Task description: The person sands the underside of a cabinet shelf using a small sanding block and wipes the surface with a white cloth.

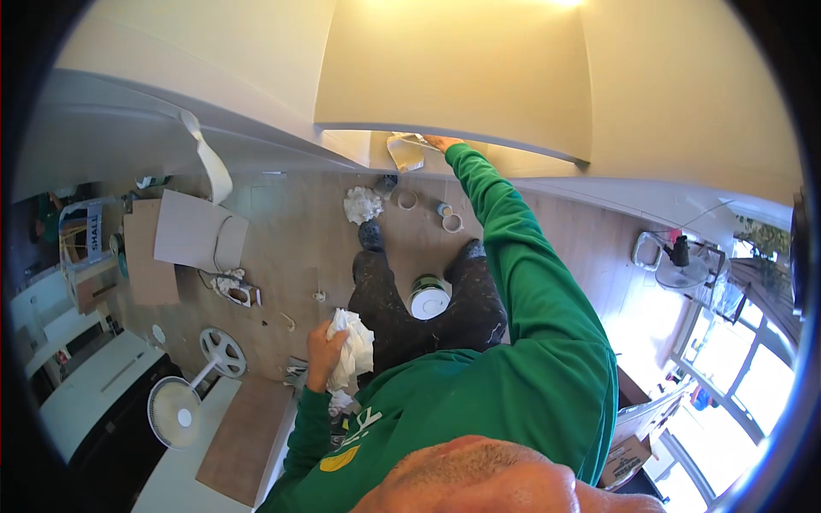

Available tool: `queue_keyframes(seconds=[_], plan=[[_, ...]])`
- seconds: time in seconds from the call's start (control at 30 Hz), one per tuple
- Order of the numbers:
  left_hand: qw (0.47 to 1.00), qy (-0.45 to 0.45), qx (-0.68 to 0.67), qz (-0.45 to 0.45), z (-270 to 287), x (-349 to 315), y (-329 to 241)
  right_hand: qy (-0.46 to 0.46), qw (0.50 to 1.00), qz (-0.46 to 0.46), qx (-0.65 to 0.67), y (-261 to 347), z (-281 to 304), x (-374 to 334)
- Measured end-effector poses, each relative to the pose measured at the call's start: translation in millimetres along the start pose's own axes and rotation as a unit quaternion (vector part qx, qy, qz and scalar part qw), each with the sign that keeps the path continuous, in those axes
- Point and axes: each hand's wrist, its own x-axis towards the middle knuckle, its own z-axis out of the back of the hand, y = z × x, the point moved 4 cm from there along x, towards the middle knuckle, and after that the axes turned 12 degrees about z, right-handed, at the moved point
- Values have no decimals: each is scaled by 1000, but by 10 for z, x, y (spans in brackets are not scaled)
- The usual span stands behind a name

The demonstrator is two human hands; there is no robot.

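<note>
My left hand [323, 353] is closed on a crumpled wad of white paper or cloth [351, 346] beside my left thigh. My right arm reaches out to the wall, and my right hand [443, 142] is at the lower edge of a lit, cream wall recess [453, 77]. Its fingers are bent and partly hidden. They seem to grip a thin, flat thing whose kind is unclear. Right beside them, a pale, creased, sheet-like piece [405, 154] shows at the edge.
A white-lidded bucket [429, 299] stands between my legs. On the wood floor lie another crumpled wad [363, 205], tape-like rings [452, 222], cardboard sheets [201, 231] and a corded power tool [239, 291]. A white fan [175, 412] is at left, a window [735, 359] at right.
</note>
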Motion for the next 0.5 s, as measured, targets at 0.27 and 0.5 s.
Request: queue_keyframes(seconds=[0.27, 0.5], plan=[[997, -39, -50, 45, -490, -69, 567, 11, 999, -52, 2, -516, -310, 458], [992, -58, -81, 71, -605, -88, 663, -17, 995, -100, 22, -712, -442, 521]])
